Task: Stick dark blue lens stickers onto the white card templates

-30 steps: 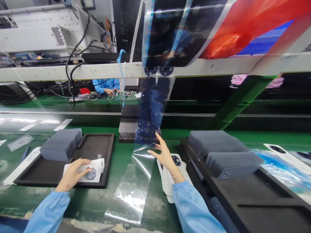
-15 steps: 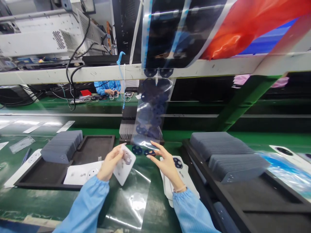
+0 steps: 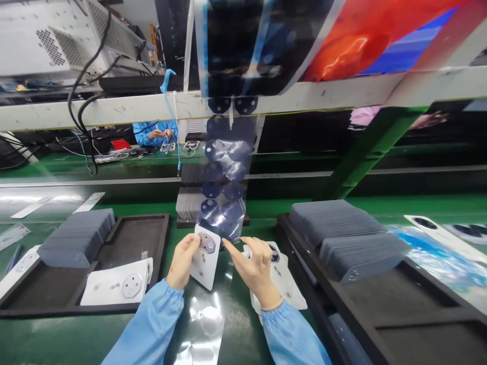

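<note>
My left hand grips a white rounded panel by its left edge; a grey circular piece with holes shows near its top. Beside it, my right hand has thumb and index finger at the lower end of a hanging clear film strip that bears dark round stickers. What lies between these fingertips is too small to make out. More white panels, one with a dark round piece, lie under and right of my right hand. A clear sheet lies on the green table below.
A black tray at left holds grey panels and white ones. Another tray at right carries stacked grey panels. A white beam crosses above. Behind it, another person's hands handle small parts.
The view has shifted, and the trays sit further left. The white panel is turned more upright, its round piece facing the camera. My right fingers have drawn nearer to the panel, with the strip's end.
</note>
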`<control>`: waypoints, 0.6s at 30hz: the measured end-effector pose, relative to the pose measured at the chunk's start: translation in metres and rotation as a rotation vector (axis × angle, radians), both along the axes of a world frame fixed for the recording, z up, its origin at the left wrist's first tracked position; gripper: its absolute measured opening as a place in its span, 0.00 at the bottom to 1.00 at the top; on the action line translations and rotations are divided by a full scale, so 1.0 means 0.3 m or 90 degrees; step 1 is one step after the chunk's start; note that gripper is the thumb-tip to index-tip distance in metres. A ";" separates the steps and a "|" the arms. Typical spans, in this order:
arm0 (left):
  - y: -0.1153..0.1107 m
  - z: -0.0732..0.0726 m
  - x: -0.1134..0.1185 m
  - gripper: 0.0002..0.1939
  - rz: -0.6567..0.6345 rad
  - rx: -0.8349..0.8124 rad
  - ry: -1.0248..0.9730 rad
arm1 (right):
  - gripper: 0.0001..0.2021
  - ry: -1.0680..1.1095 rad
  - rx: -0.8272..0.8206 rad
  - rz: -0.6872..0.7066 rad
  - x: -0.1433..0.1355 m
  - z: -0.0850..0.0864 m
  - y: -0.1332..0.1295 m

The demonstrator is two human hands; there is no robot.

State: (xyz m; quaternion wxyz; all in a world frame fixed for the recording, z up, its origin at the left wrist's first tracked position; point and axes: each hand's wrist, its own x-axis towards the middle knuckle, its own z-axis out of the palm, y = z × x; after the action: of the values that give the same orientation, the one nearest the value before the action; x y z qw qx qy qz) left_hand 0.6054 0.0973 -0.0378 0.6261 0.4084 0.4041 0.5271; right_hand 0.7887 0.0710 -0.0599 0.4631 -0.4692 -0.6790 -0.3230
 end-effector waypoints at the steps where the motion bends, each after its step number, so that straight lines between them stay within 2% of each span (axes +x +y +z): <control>1: 0.003 -0.006 -0.002 0.16 0.010 0.000 -0.002 | 0.22 -0.018 0.007 -0.009 -0.005 -0.002 -0.003; 7: 0.008 -0.012 -0.027 0.17 0.085 0.015 0.014 | 0.18 -0.050 -0.049 0.020 -0.021 -0.014 -0.021; 9: 0.008 -0.009 -0.034 0.18 0.104 0.021 0.022 | 0.15 -0.048 -0.089 0.055 -0.024 -0.017 -0.025; 11: 0.010 -0.009 -0.041 0.18 0.120 0.027 0.029 | 0.10 -0.014 -0.169 0.129 -0.026 -0.014 -0.025; 13: 0.015 -0.012 -0.051 0.18 0.149 0.034 0.030 | 0.07 0.069 -0.311 0.256 -0.025 -0.004 -0.022; 15: 0.019 -0.017 -0.063 0.18 0.214 0.045 0.032 | 0.06 0.210 -0.476 0.388 -0.017 0.008 -0.018; 17: 0.018 -0.021 -0.072 0.18 0.293 0.055 0.045 | 0.06 0.400 -0.577 0.466 -0.007 0.019 -0.014; 18: 0.013 -0.023 -0.072 0.18 0.324 0.060 0.054 | 0.07 0.502 -0.593 0.482 -0.004 0.023 -0.013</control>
State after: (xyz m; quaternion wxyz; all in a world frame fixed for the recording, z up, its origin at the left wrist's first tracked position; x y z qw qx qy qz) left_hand 0.5837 0.1013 -0.0447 0.4366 0.3440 0.4946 0.6682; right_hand 0.7876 0.0670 -0.0531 0.5056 -0.4323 -0.6448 0.3765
